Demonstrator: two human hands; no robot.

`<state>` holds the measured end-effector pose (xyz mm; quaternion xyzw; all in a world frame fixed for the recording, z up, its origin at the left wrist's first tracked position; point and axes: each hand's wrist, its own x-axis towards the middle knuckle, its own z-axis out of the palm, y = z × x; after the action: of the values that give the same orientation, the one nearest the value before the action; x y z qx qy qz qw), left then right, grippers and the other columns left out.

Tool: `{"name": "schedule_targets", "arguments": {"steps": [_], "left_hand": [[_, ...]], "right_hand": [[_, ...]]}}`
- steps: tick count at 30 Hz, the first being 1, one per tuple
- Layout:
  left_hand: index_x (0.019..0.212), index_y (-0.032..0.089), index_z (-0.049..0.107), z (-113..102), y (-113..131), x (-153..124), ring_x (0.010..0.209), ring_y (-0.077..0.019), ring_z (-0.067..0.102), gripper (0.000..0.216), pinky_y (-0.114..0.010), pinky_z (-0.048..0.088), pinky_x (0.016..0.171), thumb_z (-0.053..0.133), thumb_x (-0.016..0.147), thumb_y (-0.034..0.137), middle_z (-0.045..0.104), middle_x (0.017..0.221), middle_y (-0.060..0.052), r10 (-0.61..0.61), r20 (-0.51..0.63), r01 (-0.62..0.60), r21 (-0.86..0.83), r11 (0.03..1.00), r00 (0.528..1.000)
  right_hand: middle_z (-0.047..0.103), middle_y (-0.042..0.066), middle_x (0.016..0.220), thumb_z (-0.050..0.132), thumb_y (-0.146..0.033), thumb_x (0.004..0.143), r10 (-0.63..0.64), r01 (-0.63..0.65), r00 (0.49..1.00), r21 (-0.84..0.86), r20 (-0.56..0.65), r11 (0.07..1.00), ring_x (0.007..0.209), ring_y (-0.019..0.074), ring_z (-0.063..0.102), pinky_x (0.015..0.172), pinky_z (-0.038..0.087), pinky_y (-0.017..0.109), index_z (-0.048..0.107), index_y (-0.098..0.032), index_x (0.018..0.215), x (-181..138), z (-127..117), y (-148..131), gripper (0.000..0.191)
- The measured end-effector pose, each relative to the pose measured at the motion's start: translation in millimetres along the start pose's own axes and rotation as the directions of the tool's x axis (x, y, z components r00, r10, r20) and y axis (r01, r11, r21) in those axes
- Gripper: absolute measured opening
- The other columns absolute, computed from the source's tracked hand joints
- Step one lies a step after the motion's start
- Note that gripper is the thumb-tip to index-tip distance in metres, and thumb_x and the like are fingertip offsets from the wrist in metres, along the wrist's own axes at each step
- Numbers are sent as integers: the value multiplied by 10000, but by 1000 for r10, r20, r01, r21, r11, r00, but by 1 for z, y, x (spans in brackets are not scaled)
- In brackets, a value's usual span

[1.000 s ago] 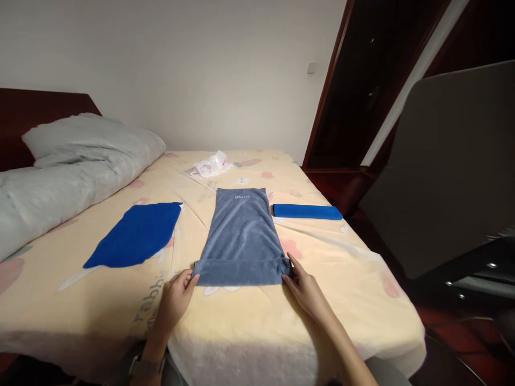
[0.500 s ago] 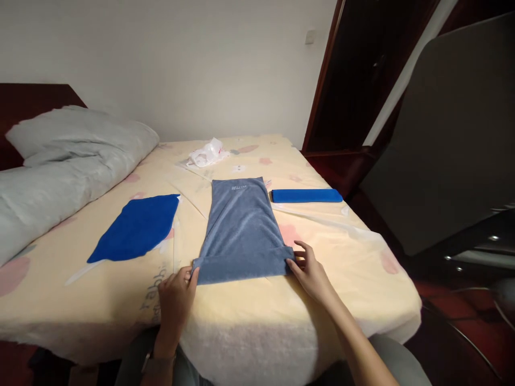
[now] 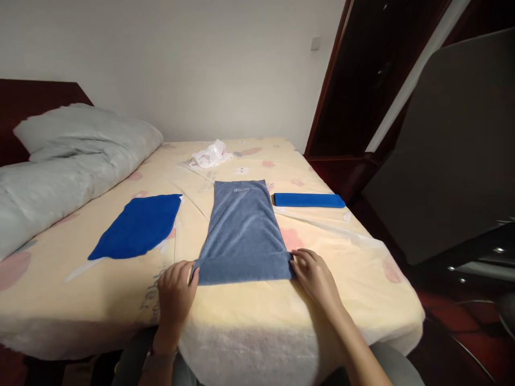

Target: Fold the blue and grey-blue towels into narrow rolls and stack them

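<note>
A grey-blue towel with small white lettering at its far end lies lengthwise on the bed. Its near end is folded over into a flat band. My left hand pinches the band's left corner between thumb and fingers. At the opposite corner, my right hand grips the fold the same way. To the left lies a flat bright blue cloth. A blue cloth folded into a narrow strip rests to the right of the towel's far end.
The bed has a pale yellow patterned sheet. A crumpled white plastic bag sits toward the back. A grey quilt is bunched at the left. Beyond the bed's right edge stands a large dark panel.
The fingers of my right hand have closed in on the right corner of the fold. My left hand stays at the left corner. The view has shifted slightly.
</note>
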<state>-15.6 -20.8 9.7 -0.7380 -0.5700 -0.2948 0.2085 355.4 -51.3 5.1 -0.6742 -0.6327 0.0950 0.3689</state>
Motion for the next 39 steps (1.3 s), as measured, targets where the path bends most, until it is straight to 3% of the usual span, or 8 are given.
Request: {"name": "schedule_targets", "arguments": {"steps": [4, 8, 13, 19, 22, 26, 33, 39], "left_hand": [[1211, 192, 649, -9, 19, 8, 1300, -283, 532, 281, -445, 395, 1091, 534, 964, 257, 633, 1336, -114, 292, 66, -268, -244, 932, 954], [1521, 291, 369, 0, 29, 11, 1455, -256, 343, 520, -464, 305, 1186, 460, 1014, 366, 389, 1573, -41, 479, 340, -355, -367, 860, 809], [1538, 397, 279, 12, -4, 13, 1475, -239, 300, 526, -475, 278, 1199, 416, 1031, 424, 300, 1608, 18, 465, 547, -209, -466, 860, 696], [1429, 371, 506, 5, -31, 37, 1431, -271, 387, 608, -445, 336, 1173, 679, 849, 327, 427, 1545, -3, 449, 633, 86, -632, 770, 631], [1353, 291, 610, 10, -35, 40, 1377, -256, 470, 636, -413, 358, 1167, 631, 732, 153, 550, 1451, -22, 357, 632, 233, -658, 716, 688], [1168, 233, 723, 19, -41, 35, 1246, -255, 599, 462, -375, 441, 1102, 567, 734, 203, 671, 1303, -36, 113, 620, 383, -606, 697, 776], [1190, 234, 622, 35, -30, 46, 1004, -253, 707, 405, -311, 541, 853, 525, 893, 492, 760, 1032, -43, -292, 562, 593, -480, 647, 774], [1052, 224, 660, 47, -15, 49, 907, -244, 707, 381, -296, 519, 783, 581, 854, 540, 754, 947, -64, -475, 441, 639, -389, 664, 762]], "right_hand": [[473, 117, 1494, 510, -406, 977, -331, 337, 938, -47, 105, 940, 1376, 287, 443, 1137, 399, 457, 563, -190, 1376, -2, 1, -12, 457], [407, 88, 1545, 578, -386, 958, -459, 495, 820, -20, 342, 869, 1443, 295, 347, 1188, 321, 521, 390, -224, 1519, -4, 18, -21, 613], [442, 68, 1518, 495, -230, 970, -443, 483, 792, 13, 419, 876, 1414, 261, 404, 1181, 346, 494, 416, -222, 1505, 3, 20, -7, 541], [571, 67, 1410, 523, -103, 791, -309, 327, 778, 67, 547, 943, 1287, 270, 558, 1095, 459, 409, 565, -212, 1405, 32, -7, -14, 626], [614, 46, 1366, 536, -103, 752, -250, 209, 803, 138, 542, 968, 1252, 277, 587, 1069, 474, 409, 616, -254, 1356, 38, -9, -13, 628], [611, 40, 1374, 554, -168, 821, -195, 32, 847, 320, 494, 947, 1251, 276, 581, 1067, 465, 405, 650, -261, 1312, 36, -6, 4, 509], [724, 96, 1150, 519, -491, 939, 161, -287, 941, 452, 297, 844, 1071, 269, 675, 910, 533, 367, 584, -207, 1317, 50, 12, 13, 477], [728, 96, 1151, 528, -556, 903, 350, -380, 924, 268, 154, 886, 1082, 302, 677, 892, 531, 420, 556, -223, 1356, 60, 25, 11, 563]]}}
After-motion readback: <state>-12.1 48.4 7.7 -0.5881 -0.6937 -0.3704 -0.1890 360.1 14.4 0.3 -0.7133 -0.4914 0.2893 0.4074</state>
